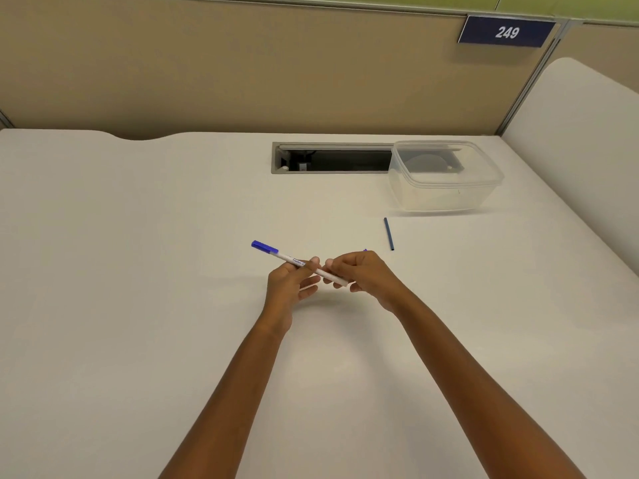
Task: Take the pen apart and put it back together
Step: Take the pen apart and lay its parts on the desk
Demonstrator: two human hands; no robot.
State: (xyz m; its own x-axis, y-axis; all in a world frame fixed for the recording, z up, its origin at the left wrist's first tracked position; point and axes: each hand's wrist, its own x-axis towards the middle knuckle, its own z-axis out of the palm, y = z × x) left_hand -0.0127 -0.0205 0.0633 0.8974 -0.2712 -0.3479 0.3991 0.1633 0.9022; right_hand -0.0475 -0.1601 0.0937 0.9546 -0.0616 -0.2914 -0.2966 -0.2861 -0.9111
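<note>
Item one: white pen barrel (313, 267), printed lettering along its side, held above the white table (138, 271); it lies slanted, running from beyond the left fingertips down to the right fingers. Blue cap (264, 246): fitted on the barrel's far end, well past the left fingertips, clear of both hands. Left hand (288, 286): palm turned up, thumb and forefinger closed on the barrel at mid-length, over the lettering; the remaining fingers loosely curled beneath, apart from the barrel. Right hand (366, 274): fingers closed round the barrel's near end, thumb tip just beside the left forefinger; the open white end shows below the right fingers. Small blue piece (365, 250): only a sliver visible behind the right knuckles; whether it is held or lying on the table cannot be told. Item two: thin dark blue ink tube (388, 234), lying flat on the table beyond the right hand, apart from the fingers, nearly end-on to the viewer. Item three: clear plastic container (446, 198), farther out past the ink tube, standing partly over a rectangular cable slot (332, 160) in the table. Item four: blue plaque (506, 32) reading 249, on the beige partition (207, 63) behind.
</note>
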